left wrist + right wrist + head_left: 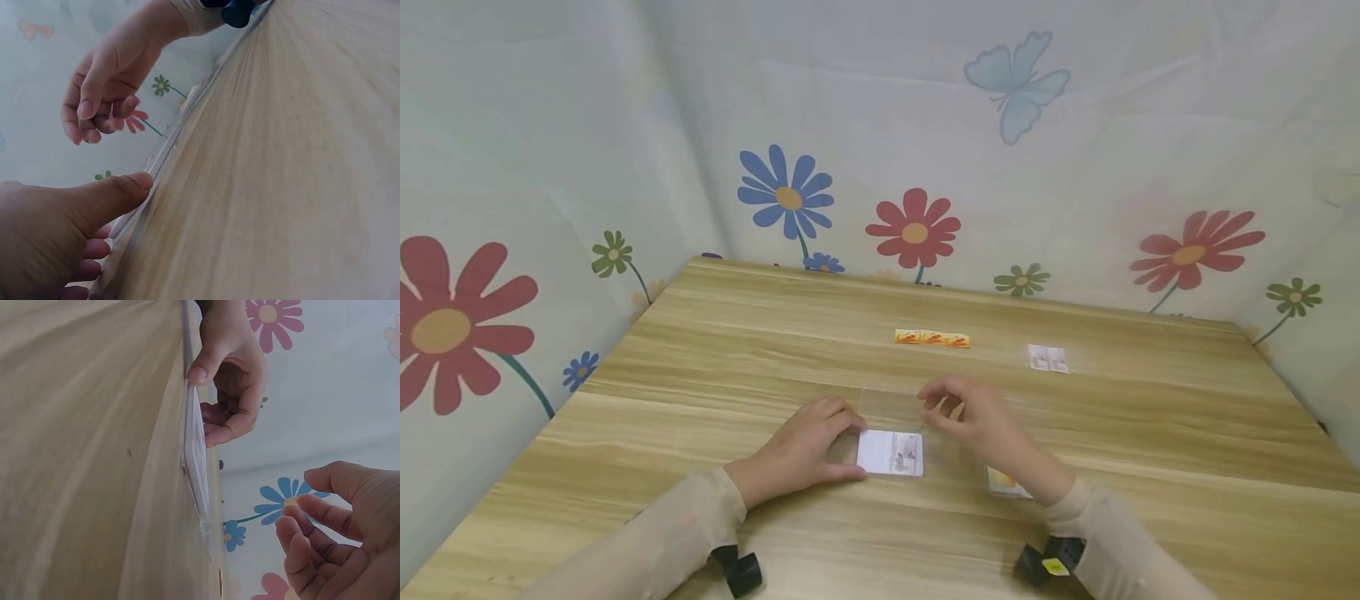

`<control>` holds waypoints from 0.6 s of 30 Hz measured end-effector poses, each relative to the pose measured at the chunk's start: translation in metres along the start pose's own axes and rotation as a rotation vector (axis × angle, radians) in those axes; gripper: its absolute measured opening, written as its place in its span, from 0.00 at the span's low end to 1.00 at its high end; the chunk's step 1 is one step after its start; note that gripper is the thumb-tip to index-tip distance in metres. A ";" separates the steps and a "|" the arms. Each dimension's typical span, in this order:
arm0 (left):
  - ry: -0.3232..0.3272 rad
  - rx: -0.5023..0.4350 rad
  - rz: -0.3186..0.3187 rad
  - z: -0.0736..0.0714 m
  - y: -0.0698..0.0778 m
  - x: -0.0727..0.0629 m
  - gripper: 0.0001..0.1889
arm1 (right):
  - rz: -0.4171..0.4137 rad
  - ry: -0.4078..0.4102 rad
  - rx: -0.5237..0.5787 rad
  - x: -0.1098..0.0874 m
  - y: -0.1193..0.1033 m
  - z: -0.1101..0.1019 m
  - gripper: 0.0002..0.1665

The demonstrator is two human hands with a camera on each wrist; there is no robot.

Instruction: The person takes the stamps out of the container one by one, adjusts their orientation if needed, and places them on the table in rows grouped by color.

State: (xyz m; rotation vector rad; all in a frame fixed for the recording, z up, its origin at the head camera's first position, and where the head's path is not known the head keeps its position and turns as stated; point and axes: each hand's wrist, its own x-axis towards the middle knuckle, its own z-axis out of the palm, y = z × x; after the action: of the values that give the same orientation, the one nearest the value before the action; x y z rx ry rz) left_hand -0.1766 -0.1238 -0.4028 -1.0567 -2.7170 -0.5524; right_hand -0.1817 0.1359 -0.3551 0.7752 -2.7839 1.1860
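A small flat case point(876, 452) lies on the wooden table, with white printed cards inside and its clear lid point(889, 407) folded out behind. My left hand point(801, 442) holds the case at its left side, thumb on the near corner and a finger on the far one. From the right wrist view, the left hand point(240, 381) grips the end of the thin case point(195, 450). Above the lid's right edge hovers my right hand point(973, 412), its fingers loosely curled. The left wrist view shows that right hand point(109, 94) raised off the table with nothing visible in its fingers.
Toward the back lie a row of orange-and-yellow cards point(932, 337) and, farther right, a pair of white printed cards point(1048, 358). Partly covered by my right forearm is another clear case point(1003, 482) with a yellow picture. A flowered curtain point(865, 108) hangs behind the table.
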 end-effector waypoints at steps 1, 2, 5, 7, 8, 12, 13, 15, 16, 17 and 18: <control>0.000 0.001 0.000 0.000 0.000 0.000 0.26 | -0.001 -0.001 -0.002 0.000 0.000 0.001 0.11; 0.001 0.000 -0.001 -0.001 0.000 0.000 0.26 | -0.001 0.000 -0.002 0.000 -0.001 0.002 0.11; 0.002 0.002 0.001 -0.001 0.000 0.000 0.26 | 0.008 -0.002 -0.004 0.000 -0.001 0.005 0.12; 0.001 0.004 0.000 -0.001 0.000 0.000 0.26 | 0.009 -0.011 0.000 0.000 -0.002 0.006 0.12; 0.001 0.005 -0.001 -0.001 0.000 0.000 0.26 | 0.007 -0.017 0.002 -0.001 -0.002 0.006 0.12; -0.001 0.008 -0.004 0.000 0.000 0.000 0.27 | -0.020 -0.050 0.001 -0.001 -0.003 0.009 0.14; -0.001 0.008 -0.003 0.000 0.000 0.000 0.27 | -0.022 -0.059 -0.004 -0.002 -0.002 0.010 0.14; -0.001 0.006 -0.002 0.000 0.000 0.000 0.27 | -0.019 -0.076 -0.017 -0.002 -0.002 0.012 0.15; -0.001 0.005 -0.001 0.000 -0.001 0.001 0.27 | -0.013 -0.085 -0.024 -0.002 -0.002 0.013 0.16; -0.001 0.004 -0.001 0.000 -0.001 0.001 0.27 | -0.004 -0.093 -0.031 -0.002 -0.002 0.014 0.16; 0.000 0.003 0.001 0.000 -0.001 0.001 0.27 | -0.004 -0.096 -0.041 -0.003 -0.001 0.015 0.16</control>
State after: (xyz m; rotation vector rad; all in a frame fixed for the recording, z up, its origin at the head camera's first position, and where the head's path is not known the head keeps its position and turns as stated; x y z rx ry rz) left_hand -0.1779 -0.1242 -0.4030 -1.0563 -2.7163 -0.5476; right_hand -0.1762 0.1260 -0.3655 0.8560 -2.8718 1.1160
